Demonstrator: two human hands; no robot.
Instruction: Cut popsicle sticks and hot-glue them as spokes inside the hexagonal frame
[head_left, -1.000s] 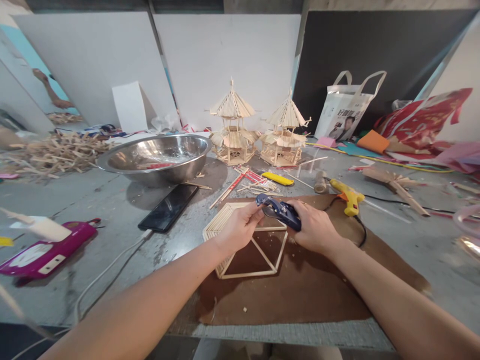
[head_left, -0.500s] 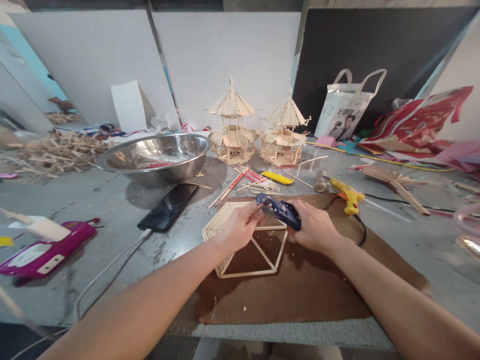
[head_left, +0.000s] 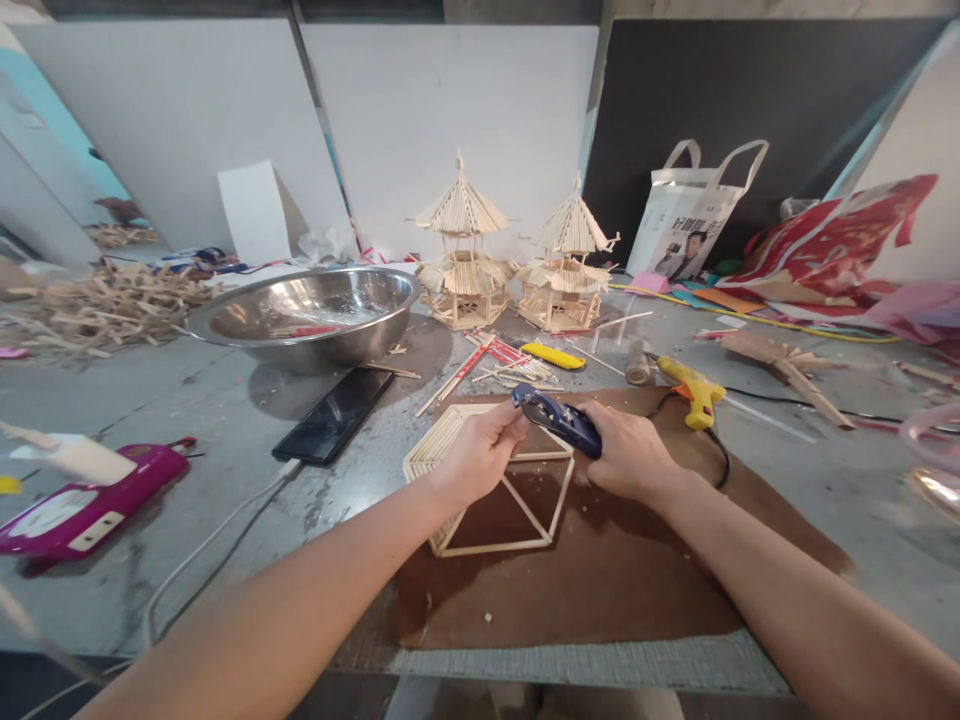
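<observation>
My right hand (head_left: 626,450) is wrapped around the handles of a dark blue hand cutter (head_left: 559,420), whose head points left. At that head, the fingers of my left hand (head_left: 484,450) are pinched together; whatever lies between them is hidden. Below both hands, a hexagonal frame of thin wooden sticks (head_left: 495,547) rests on a brown mat (head_left: 600,590). Its upper left part is filled with closely laid sticks, and a diagonal stick crosses the unfilled part. My left hand and forearm cover some of the frame.
Two stick pagodas (head_left: 463,275) stand at the back. Loose sticks (head_left: 457,375) and a yellow utility knife (head_left: 553,355) lie before them. A steel basin (head_left: 337,340), phone (head_left: 334,418) and purple power strip (head_left: 105,495) are left; a yellow glue gun (head_left: 694,392) with a cord is right.
Both hands and the cutter keep almost the same position. The whole view has shifted very slightly.
</observation>
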